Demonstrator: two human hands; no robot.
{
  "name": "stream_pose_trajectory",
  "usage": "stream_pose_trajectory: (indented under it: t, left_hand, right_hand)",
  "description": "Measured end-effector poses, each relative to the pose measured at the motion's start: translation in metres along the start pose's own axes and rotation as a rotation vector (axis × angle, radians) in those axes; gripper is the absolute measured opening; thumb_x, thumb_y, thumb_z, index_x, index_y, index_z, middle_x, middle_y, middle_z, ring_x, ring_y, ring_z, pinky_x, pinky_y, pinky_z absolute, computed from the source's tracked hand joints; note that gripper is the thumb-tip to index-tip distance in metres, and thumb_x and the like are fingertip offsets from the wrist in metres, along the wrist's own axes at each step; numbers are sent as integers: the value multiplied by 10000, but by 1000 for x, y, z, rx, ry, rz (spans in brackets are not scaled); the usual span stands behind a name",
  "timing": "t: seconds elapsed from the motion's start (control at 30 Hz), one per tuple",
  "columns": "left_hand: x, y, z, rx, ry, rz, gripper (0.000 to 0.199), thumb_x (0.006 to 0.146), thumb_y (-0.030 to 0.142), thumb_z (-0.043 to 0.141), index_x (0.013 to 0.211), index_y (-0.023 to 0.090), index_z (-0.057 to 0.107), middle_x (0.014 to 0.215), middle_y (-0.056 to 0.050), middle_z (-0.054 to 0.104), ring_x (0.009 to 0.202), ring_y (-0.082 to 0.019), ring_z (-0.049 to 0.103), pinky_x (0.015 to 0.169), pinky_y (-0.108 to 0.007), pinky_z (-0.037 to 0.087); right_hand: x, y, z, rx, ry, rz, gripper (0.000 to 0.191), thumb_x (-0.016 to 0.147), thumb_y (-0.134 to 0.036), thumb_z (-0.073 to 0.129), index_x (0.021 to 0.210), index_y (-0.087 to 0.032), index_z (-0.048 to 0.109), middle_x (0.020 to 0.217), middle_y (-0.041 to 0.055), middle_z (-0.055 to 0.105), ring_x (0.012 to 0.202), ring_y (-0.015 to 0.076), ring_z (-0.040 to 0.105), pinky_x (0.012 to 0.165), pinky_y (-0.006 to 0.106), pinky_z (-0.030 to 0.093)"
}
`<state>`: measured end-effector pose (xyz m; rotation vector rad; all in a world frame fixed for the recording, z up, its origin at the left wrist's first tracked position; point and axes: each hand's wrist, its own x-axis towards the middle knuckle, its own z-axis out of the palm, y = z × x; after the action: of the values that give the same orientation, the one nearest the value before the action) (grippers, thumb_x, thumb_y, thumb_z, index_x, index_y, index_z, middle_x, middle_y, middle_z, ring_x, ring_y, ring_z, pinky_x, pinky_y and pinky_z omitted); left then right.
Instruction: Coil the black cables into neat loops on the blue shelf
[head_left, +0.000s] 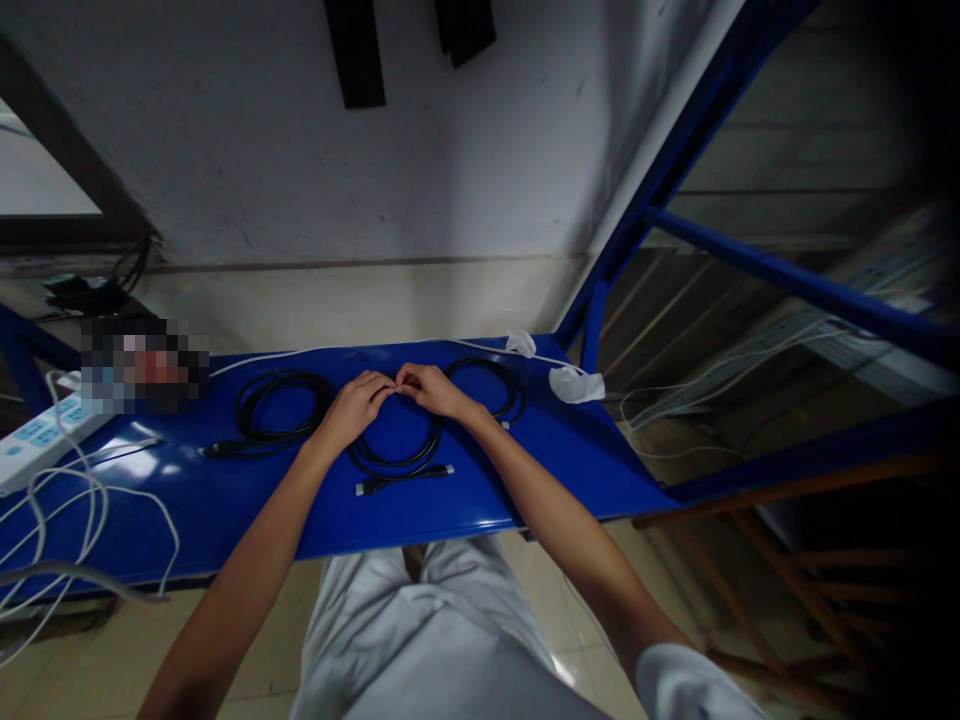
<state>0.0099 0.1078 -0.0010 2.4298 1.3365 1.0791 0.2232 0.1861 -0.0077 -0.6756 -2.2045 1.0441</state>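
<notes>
Three coiled black cables rest on the blue table [480, 500]. The middle coil [401, 462] has two plug ends toward the front edge, and my hands are at its far side. My left hand [361, 400] has its fingertips pinched together. Touching or nearly touching them are the pinched fingertips of my right hand [429, 388]. What lies between the fingertips is too small to make out. The left coil [244, 410] lies beside my left hand, and the right coil [517, 390] is partly behind my right hand and forearm.
A white power strip [45, 440] and loose white cables [97, 490] occupy the left end. Crumpled white plastic [576, 385] lies at the right end. A thin white cord runs along the back near the wall [375, 200]. Blue frame bars [787, 275] rise at the right.
</notes>
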Motion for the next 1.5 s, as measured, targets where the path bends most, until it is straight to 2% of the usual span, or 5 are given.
stream_pose_trajectory:
  t: [0.27,0.53,0.9,1.2,1.5]
  left_hand:
    - [-1,2,1,-7,45,-37,143,1079,294,622,1128,243,746,1099,-80,781,1047,-254,739,981,-427,579]
    - [1,-1,3,-15,20,1,175,1083,291,613,1109,247,780,1105,-83,801,1063,-262,736,1009,-456,571]
    - [0,1,1,61,33,-49,129,1073,267,612,1077,243,739,1075,-76,762,1054,-260,715,994,-428,558]
    - [0,7,0,145,32,-96,67,1048,257,638,1018,229,691,989,-61,727,978,-256,691,909,-398,550]
    - [0,9,2,176,56,-111,76,1045,254,617,981,240,656,965,-57,727,959,-255,697,895,-398,555]
  right_hand:
    - [0,0,0,-26,3,-8,62,983,-146,644,1008,-171,695,917,41,758,833,177,684,788,263,482]
    - [0,-1,2,-56,18,10,51,982,-137,660,990,-147,710,920,65,765,825,178,695,776,266,476]
    - [-1,-6,2,-117,11,8,89,933,-164,721,1021,-164,705,840,18,735,755,162,655,720,254,442]
    - [-2,-10,-1,-187,1,-60,55,969,-164,708,1024,-169,709,898,37,741,811,178,658,749,255,440]
    - [-2,-9,-3,-190,-25,-72,59,993,-168,702,1030,-173,749,949,48,777,818,176,668,767,253,449]
